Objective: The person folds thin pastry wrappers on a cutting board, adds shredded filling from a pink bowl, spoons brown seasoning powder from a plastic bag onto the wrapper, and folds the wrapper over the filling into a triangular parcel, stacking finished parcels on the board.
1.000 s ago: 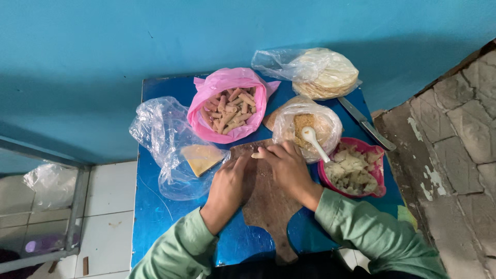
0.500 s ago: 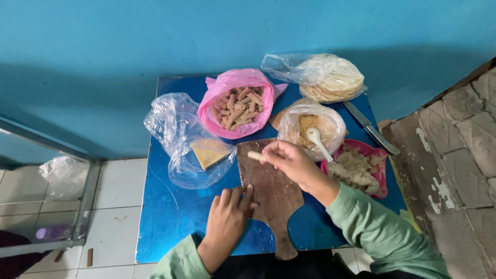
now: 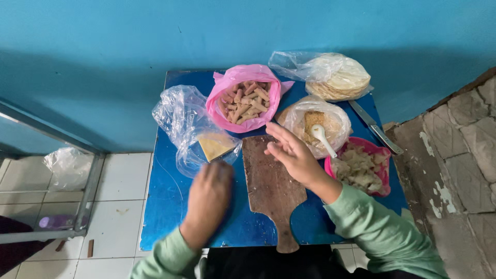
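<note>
Right hand (image 3: 292, 155) spread open, fingers loose, hovering over the wooden cutting board's (image 3: 268, 186) top right edge. Left hand (image 3: 209, 199) blurry, can't tell the grip, just left of the board on the blue tabletop (image 3: 165, 206). Pink bag of rolled snacks (image 3: 244, 98) just beyond.

Two hands are in view — the left hand (image 3: 209, 194), blurred, and the right hand (image 3: 290, 154), fingers spread. One wooden cutting board (image 3: 271, 188) lies on one blue table (image 3: 170, 196). Four plastic bags sit on it: one pink bag (image 3: 247, 98) of short tan sticks, too many to count; one clear bag (image 3: 188, 129) with a single yellow wedge (image 3: 214, 146); one clear bag (image 3: 330, 77) with one stack of flat round sheets; and one clear bag (image 3: 315, 124) holding one white spoon (image 3: 323, 138). There is one pink bowl (image 3: 382, 155) of pale pieces — and one knife (image 3: 374, 126).
</note>
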A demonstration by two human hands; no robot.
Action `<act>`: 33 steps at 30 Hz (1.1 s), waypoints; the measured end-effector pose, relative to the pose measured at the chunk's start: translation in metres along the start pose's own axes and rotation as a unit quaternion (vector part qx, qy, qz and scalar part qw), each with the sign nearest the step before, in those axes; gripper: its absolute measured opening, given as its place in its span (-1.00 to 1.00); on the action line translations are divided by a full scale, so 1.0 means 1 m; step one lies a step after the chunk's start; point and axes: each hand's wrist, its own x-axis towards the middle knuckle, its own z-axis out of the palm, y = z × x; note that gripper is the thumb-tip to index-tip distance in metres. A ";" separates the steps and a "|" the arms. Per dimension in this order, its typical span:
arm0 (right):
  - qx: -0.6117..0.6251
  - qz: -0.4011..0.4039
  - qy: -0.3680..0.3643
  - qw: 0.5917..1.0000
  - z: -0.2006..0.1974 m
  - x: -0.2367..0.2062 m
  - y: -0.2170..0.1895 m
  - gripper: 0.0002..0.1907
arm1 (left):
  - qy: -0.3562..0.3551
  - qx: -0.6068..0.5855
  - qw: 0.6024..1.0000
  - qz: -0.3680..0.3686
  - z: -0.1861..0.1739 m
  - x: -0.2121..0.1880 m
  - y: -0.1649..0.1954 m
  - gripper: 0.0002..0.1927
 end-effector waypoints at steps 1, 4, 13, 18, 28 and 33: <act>-0.014 -0.014 -0.003 1.000 -0.002 -0.006 0.001 -0.39 | 0.020 -0.016 0.999 -0.048 0.005 0.007 -0.009 -0.69; -0.051 -0.033 -0.011 0.998 -0.004 -0.021 0.002 -0.43 | -0.026 0.004 0.994 -0.104 0.024 0.028 -0.033 -0.80; -0.139 0.004 -0.003 0.990 -0.025 -0.051 -0.004 -0.46 | -0.059 0.002 0.995 -0.086 0.069 0.026 -0.052 -0.89; -0.157 0.001 -0.013 0.988 -0.026 -0.057 -0.001 -0.53 | -0.118 0.019 0.988 -0.100 0.065 0.028 -0.065 -0.90; -0.231 -0.001 -0.075 0.970 -0.010 -0.069 -0.011 -0.58 | -0.083 -0.024 0.992 -0.094 0.065 0.025 -0.064 -0.86; -0.260 -0.015 -0.138 0.956 -0.006 -0.080 -0.006 -0.62 | -0.100 -0.025 0.988 -0.112 0.066 0.028 -0.066 -0.87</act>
